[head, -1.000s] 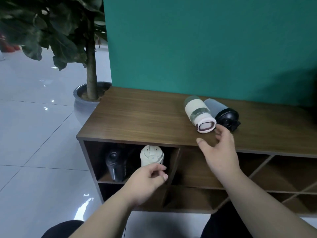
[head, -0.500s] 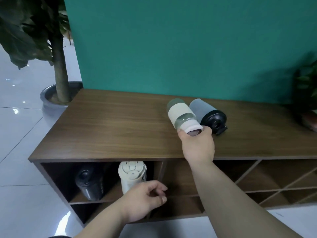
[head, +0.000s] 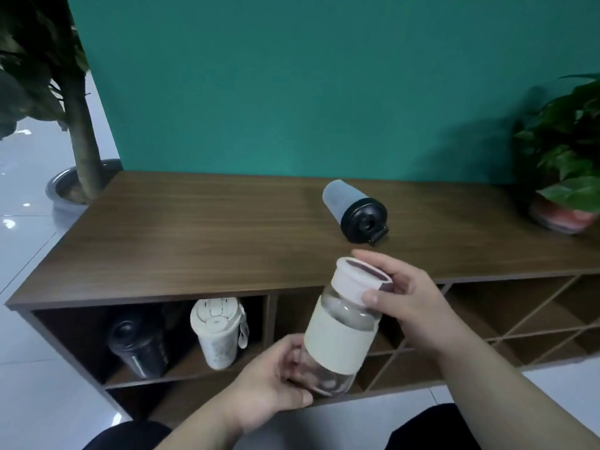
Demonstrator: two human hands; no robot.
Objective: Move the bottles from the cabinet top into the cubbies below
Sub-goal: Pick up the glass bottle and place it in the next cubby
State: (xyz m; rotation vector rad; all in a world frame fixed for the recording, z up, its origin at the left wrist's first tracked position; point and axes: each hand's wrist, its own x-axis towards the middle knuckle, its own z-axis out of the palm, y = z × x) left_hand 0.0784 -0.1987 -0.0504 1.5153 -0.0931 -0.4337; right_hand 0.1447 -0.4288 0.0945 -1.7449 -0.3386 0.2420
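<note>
A glass bottle with a cream sleeve and pale cap [head: 341,336] is held tilted in front of the cabinet, off its top. My right hand [head: 409,303] grips its cap end and my left hand [head: 276,391] cups its clear base. A grey bottle with a black lid [head: 354,209] lies on its side on the wooden cabinet top [head: 194,241]. In the leftmost cubby [head: 65,336] lie a black bottle [head: 138,349] and a white bottle [head: 217,332].
A potted tree [head: 78,125] stands on the tiled floor left of the cabinet. A leafy plant in a red pot [head: 565,177] sits on the cabinet's right end. Diamond-shaped cubbies [head: 506,319] open to the right. A teal wall stands behind.
My right hand has lifted the cream-sleeved bottle off the cabinet top and brought it down and toward me. My left hand has come up and taken hold of its base.
</note>
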